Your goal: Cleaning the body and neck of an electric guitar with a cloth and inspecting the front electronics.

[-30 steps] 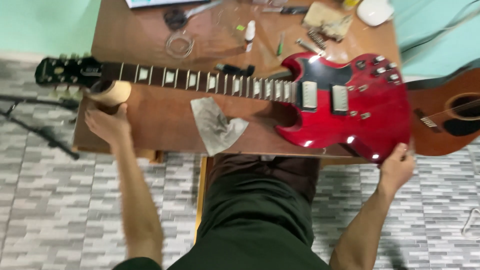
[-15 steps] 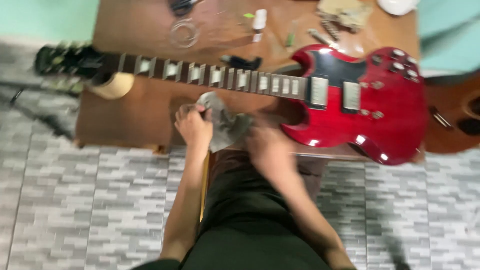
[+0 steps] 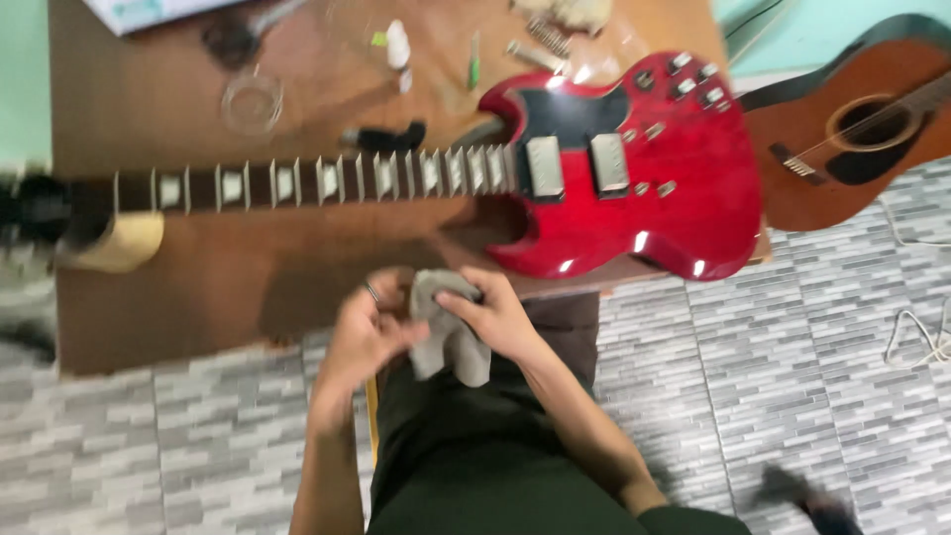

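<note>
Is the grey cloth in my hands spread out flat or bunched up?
Bunched up. The grey cloth is crumpled between the left hand and the right hand, hanging in folds over the lap, off the table.

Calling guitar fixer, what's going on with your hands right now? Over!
Both hands, left and right, gripping grey cloth over lap. Red electric guitar flat on wooden table, untouched. Nothing between.

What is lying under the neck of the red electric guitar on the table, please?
A pale rounded support sits under the guitar neck near the headstock, on the brown table. The support's top, covered by the neck, cannot be seen.
</note>
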